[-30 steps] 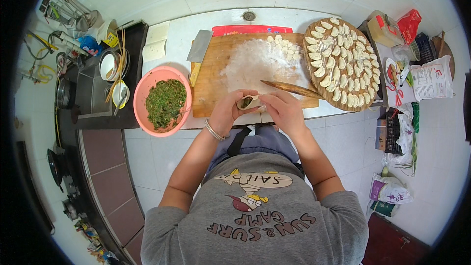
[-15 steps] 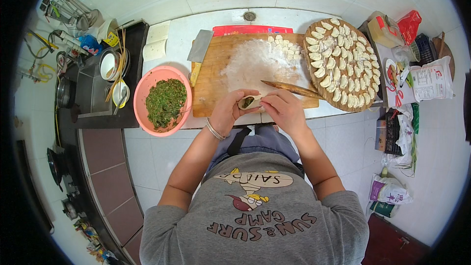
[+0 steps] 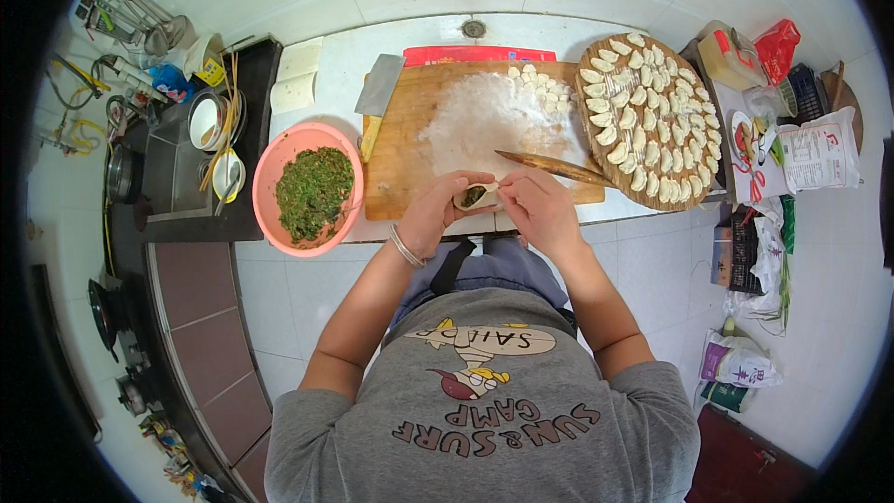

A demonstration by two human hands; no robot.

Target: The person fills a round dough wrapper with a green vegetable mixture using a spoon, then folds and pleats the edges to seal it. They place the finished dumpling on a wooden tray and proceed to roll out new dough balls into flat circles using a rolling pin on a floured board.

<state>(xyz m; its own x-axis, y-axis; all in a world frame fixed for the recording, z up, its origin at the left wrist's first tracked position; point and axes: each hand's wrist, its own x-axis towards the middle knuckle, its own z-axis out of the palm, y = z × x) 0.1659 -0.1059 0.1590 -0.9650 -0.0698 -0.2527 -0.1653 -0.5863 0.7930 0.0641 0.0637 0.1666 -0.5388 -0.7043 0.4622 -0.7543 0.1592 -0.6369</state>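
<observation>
The left hand [image 3: 438,210] is cradling a pale, open, green-filled dumpling [image 3: 477,197] in curled fingers, the right hand [image 3: 540,211] pinching its rim.

Brown capital letters [image 3: 496,426] stand upside down in view across the grey T-shirt [image 3: 480,359]. The purple-and-white bag [image 3: 742,365] carries large characters; print on the white sack [image 3: 821,151] is too small to read.

my left forearm [image 3: 371,291] angled up and inward, left hand [image 3: 434,212] cupped, fingers [image 3: 475,176] curled, my right forearm [image 3: 601,293] slanting in opposite, right hand [image 3: 544,212] just beside the left, fingers pinched together, both hands ahead of my waist on my feed
</observation>
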